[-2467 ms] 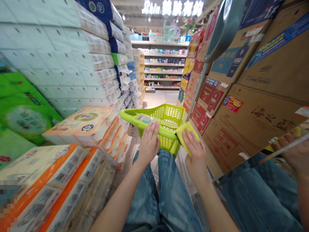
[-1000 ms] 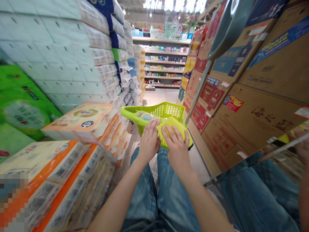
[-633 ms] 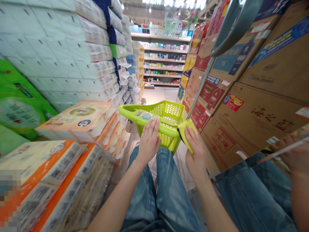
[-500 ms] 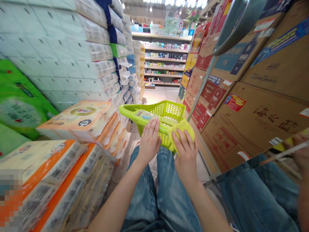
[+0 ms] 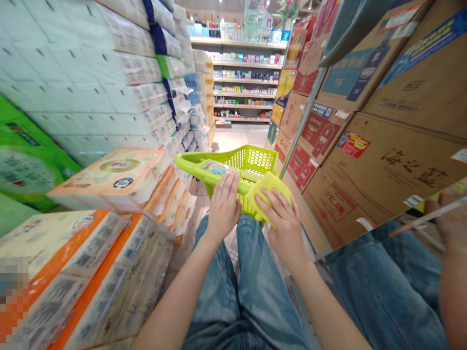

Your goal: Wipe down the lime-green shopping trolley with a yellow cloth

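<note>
A lime-green shopping basket (image 5: 248,165) with perforated sides is in front of my knees, its wide rim and rounded handle part extending to the left. My left hand (image 5: 225,204) lies on the near rim, beside a label (image 5: 217,168), with its fingers together and pointing forward. A yellow cloth (image 5: 268,187) is draped over the right part of the rim. My right hand (image 5: 282,211) presses on this cloth with spread fingers, holding it against the basket. The basket's underside is mostly hidden by my hands and legs.
Stacked tissue packs (image 5: 105,170) rise on the left. Cardboard boxes (image 5: 412,170) are piled on the right, beside a metal pole (image 5: 302,121) and a mirror-like surface showing jeans (image 5: 386,287). Shelves of small goods (image 5: 244,65) stand at the far end.
My right hand and the yellow cloth have shifted slightly left and up along the rim. The cloth shows more flatly. The whole view has moved a little.
</note>
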Demonstrator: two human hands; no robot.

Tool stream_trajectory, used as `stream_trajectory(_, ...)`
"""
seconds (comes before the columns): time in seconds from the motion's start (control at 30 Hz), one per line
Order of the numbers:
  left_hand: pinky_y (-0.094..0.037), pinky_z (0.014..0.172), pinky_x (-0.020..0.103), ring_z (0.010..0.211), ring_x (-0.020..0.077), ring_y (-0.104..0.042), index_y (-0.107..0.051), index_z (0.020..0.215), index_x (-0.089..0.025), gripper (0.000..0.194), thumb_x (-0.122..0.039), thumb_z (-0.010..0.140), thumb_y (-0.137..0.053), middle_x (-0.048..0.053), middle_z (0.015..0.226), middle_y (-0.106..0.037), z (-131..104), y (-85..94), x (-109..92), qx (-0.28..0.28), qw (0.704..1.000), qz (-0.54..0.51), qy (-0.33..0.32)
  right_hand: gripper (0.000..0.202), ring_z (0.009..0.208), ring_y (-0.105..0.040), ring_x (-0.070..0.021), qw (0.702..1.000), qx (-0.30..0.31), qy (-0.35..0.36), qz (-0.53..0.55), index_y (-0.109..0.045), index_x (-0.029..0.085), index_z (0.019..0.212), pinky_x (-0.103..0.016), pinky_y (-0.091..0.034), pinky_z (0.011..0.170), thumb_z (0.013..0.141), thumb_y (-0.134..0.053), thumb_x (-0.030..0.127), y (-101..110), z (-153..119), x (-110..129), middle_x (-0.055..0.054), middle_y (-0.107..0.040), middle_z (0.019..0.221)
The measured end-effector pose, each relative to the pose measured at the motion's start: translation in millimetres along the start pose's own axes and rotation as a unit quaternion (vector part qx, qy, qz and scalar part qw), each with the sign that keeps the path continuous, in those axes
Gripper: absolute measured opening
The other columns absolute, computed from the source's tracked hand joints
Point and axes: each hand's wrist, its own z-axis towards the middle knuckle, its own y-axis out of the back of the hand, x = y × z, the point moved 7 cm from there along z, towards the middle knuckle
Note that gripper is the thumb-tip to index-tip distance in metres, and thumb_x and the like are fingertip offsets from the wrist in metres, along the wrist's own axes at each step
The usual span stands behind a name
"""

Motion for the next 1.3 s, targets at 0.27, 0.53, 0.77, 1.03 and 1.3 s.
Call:
stream_trajectory(0.27, -0.027, 0.119, 0.049, 0.147, 0.0284, -0.025, -0.017, 0.154, -0.009, 0.071, -0.013, 0.088, -0.043, 0.018, 0.154, -0.037, 0.5, 2.9, -0.4, 0.002, 1.000, 0.002, -0.001, 0.070, 0.145, -0.031, -0.0212, 0.996, -0.062, -0.059, -0.028, -0.043, 0.025, 0.146, -0.051, -0.022, 0.118, 0.081, -0.035, -0.002, -4.9, -15.0, -5.2, -0.006, -0.047, 0.150)
stream_trajectory(0.53, -0.028, 0.119, 0.050, 0.149, 0.0271, -0.023, -0.017, 0.154, -0.009, 0.070, -0.015, 0.089, -0.042, 0.019, 0.154, -0.038, -0.8, 5.0, 1.2, 0.003, 1.000, -0.013, -0.016, 0.065, 0.143, -0.035, -0.0207, 0.996, -0.003, 0.006, -0.087, -0.044, 0.031, 0.145, -0.055, -0.010, 0.120, 0.088, -0.042, 0.001, -21.0, 20.7, 37.5, -0.001, -0.048, 0.150)
stream_trajectory(0.77, -0.026, 0.120, 0.047, 0.149, 0.0252, -0.022, -0.014, 0.155, -0.010, 0.072, -0.012, 0.088, -0.040, 0.016, 0.158, -0.033, 1.4, 5.2, 0.0, 0.021, 1.000, 0.008, -0.013, 0.065, 0.146, -0.031, -0.0193, 0.995, 0.001, 0.034, -0.091, -0.046, 0.027, 0.144, -0.050, -0.012, 0.122, 0.086, -0.039, -0.001, -11.1, -18.8, 5.7, -0.002, -0.051, 0.148)
stream_trajectory(1.03, -0.026, 0.121, 0.043, 0.151, 0.0237, -0.015, -0.007, 0.156, -0.010, 0.076, -0.008, 0.087, -0.040, 0.015, 0.161, -0.024, -4.0, -1.6, 3.8, 0.032, 0.995, 0.077, -0.049, 0.064, 0.148, -0.025, -0.0203, 0.992, -0.046, 0.043, -0.107, -0.043, 0.025, 0.147, -0.053, -0.013, 0.121, 0.087, -0.040, 0.000, -17.2, -25.8, -4.3, -0.006, -0.053, 0.146)
stream_trajectory(1.3, -0.024, 0.121, 0.039, 0.150, 0.0204, -0.017, -0.010, 0.156, -0.009, 0.073, -0.009, 0.089, -0.040, 0.016, 0.158, -0.031, -8.3, -6.6, 16.2, 0.027, 0.983, 0.131, -0.125, 0.054, 0.145, -0.032, -0.0193, 0.982, 0.022, 0.122, -0.143, -0.042, 0.026, 0.147, -0.051, -0.007, 0.123, 0.095, -0.044, 0.011, -24.3, 7.6, 26.6, -0.002, -0.045, 0.152)
